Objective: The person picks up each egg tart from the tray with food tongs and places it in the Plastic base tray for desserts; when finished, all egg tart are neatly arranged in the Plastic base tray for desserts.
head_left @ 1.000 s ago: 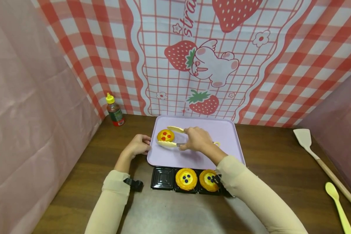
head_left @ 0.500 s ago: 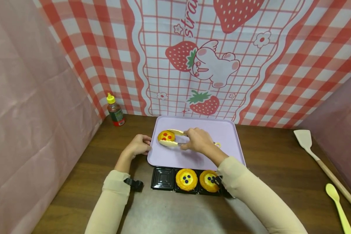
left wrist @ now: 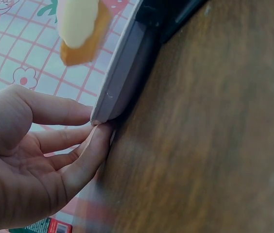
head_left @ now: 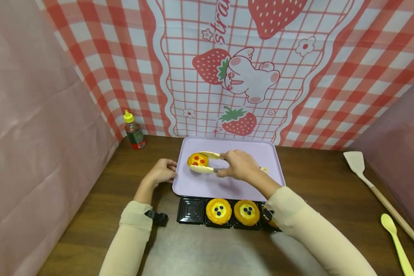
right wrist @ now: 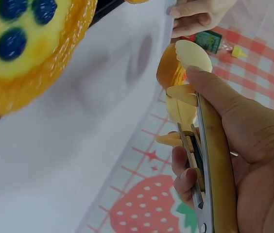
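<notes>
My right hand [head_left: 242, 165] grips a pair of tongs [right wrist: 217, 160] with cream scalloped heads. Between those heads sits an egg tart [head_left: 196, 158] with red toppings. In the right wrist view the tart hangs above the lilac tray [head_left: 224, 188], apart from a shadow on its surface. At the tray's left edge, my left hand [head_left: 163, 171] pinches the rim between fingers and thumb, as the left wrist view shows. In front of the tray stands a row of black square holders [head_left: 191, 210]. Blueberry-topped tarts [head_left: 219, 212] fill several; the leftmost holds none. My right sleeve partly covers the rightmost.
A sauce bottle [head_left: 135, 132] with a yellow cap stands at the back left. To the right lie a spatula [head_left: 374, 186] with a wooden handle and a yellow spoon [head_left: 396, 237]. A strawberry-print cloth [head_left: 239, 122] hangs right behind the tray.
The tong heads have closed in on the red-topped tart, and it has risen off the tray. My right hand has shifted slightly right with it. The left hand stays at the rim.
</notes>
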Demonstrator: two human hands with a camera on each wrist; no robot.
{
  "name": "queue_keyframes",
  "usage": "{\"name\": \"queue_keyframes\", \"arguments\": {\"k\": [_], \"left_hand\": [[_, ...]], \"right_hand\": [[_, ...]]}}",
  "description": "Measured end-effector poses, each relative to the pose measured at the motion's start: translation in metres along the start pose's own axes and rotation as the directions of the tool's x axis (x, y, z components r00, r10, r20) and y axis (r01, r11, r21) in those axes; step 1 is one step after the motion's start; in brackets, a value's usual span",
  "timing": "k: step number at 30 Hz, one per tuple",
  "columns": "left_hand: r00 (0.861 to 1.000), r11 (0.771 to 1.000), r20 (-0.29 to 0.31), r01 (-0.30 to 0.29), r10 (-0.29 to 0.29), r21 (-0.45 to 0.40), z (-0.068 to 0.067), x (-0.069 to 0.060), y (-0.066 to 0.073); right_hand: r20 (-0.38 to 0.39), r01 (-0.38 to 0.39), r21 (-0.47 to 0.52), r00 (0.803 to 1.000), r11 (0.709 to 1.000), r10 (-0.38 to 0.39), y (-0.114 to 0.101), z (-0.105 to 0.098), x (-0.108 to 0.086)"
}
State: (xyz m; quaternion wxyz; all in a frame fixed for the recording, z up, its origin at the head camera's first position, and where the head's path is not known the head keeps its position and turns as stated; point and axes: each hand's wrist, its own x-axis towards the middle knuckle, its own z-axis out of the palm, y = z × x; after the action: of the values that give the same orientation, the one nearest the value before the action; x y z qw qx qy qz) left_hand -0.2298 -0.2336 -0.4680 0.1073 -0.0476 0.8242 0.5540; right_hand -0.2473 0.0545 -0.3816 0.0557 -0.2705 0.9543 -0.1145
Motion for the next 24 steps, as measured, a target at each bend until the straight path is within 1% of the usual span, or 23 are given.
{"name": "queue_keyframes", "arguments": {"k": [5, 8, 9, 16, 24], "left_hand": [[1.0, 1.0, -0.005, 0.002, -0.002, 0.006, 0.0, -0.001, 0.001], [1.0, 1.0, -0.002, 0.011, -0.011, 0.004, 0.001, -0.001, 0.003], [1.0, 1.0, 0.003, 0.006, -0.006, 0.006, 0.002, -0.001, 0.003], [1.0, 1.0, 0.005, -0.012, 0.012, -0.012, 0.002, -0.001, 0.001], [1.0, 1.0, 0.013, -0.019, 0.019, -0.022, 0.001, -0.001, 0.002]], "right_hand": [[-0.027, 0.046, -0.027, 0.999, 0.999, -0.047, -0.004, -0.011, -0.017], [-0.039, 0.084, -0.023, 0.996, 0.996, -0.084, -0.007, -0.013, -0.031], [-0.046, 0.095, -0.017, 0.994, 0.995, -0.096, -0.008, -0.014, -0.036], [-0.103, 0.178, 0.008, 0.979, 0.984, -0.176, -0.014, -0.017, -0.066], [-0.118, 0.241, 0.004, 0.964, 0.971, -0.239, -0.019, -0.019, -0.088]]}}
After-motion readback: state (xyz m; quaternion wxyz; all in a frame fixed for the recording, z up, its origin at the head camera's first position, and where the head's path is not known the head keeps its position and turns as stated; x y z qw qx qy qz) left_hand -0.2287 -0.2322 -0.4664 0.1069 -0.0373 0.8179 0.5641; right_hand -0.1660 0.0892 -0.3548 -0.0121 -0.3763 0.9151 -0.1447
